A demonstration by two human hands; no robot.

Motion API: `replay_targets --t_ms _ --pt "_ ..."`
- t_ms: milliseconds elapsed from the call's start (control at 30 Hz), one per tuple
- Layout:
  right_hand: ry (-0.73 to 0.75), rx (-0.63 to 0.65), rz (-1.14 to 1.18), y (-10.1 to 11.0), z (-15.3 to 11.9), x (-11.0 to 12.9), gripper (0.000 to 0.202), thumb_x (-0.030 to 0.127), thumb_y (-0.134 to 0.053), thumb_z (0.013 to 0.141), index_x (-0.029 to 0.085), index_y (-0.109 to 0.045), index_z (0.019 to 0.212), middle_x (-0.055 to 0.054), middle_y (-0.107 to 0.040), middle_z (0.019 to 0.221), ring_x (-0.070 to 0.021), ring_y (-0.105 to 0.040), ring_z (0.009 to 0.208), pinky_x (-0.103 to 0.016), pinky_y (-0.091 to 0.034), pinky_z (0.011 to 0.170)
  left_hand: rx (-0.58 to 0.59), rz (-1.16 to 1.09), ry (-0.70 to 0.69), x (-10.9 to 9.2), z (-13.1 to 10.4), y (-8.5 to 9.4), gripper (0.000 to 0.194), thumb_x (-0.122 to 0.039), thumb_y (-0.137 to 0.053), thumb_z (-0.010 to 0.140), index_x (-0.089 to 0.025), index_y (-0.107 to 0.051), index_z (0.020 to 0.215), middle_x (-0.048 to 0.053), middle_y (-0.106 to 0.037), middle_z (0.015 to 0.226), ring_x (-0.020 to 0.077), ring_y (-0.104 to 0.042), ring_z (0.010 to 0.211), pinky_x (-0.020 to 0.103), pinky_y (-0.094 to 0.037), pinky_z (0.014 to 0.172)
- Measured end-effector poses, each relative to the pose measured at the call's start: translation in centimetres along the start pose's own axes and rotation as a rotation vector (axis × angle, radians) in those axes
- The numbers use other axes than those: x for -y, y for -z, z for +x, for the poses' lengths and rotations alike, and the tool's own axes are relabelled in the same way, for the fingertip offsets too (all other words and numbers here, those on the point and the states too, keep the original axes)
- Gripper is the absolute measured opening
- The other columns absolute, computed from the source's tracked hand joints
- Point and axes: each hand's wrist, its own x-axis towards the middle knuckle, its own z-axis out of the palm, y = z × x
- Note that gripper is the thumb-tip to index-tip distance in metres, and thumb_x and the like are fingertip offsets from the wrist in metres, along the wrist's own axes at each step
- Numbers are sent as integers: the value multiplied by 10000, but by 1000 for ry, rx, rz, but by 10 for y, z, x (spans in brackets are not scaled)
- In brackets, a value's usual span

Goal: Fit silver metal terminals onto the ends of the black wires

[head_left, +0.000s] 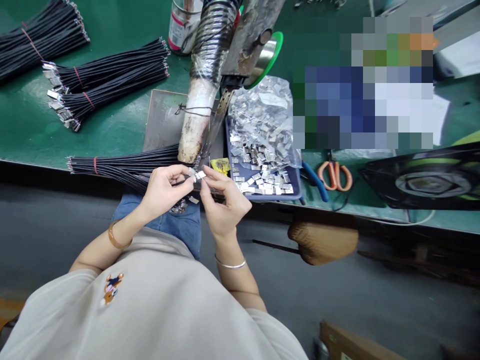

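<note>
My left hand and my right hand meet at the table's front edge, just below the tip of the white, plastic-wrapped tube. Each is pinched on small silvery metal pieces; one bright piece shows at my right fingertips. A red-banded bundle of black cables lies left of the tube, its right end running behind my left hand. Right of my hands, a blue tray holds many small metal pieces, partly in a clear plastic bag.
More tied cable bundles lie at the back left. A can and a solder spool stand behind the tube. Orange-handled scissors, blue-handled pliers and a black fan are at the right. A wooden stool is below.
</note>
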Motion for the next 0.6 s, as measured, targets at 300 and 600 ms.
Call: replay_targets --t_ms 300,600 --pt "74 -24 -66 -2 4 -1 110 116 -663 895 223 -643 913 -66 -802 1019 -188 -782 904 -305 -638 760 -95 23 -16 3 3 -4 169 -272 -660 732 -115 -723 733 -61 -383 513 57 -301 496 221 -238 495" --pt "40 -37 -25 -1 7 4 154 97 -694 865 239 -666 918 -41 -794 1035 -191 -773 910 -341 -641 808 -120 -24 -7 -6 1 -6 155 -265 -662 715 -121 -720 722 -49 -424 529 57 -310 500 213 -248 481"
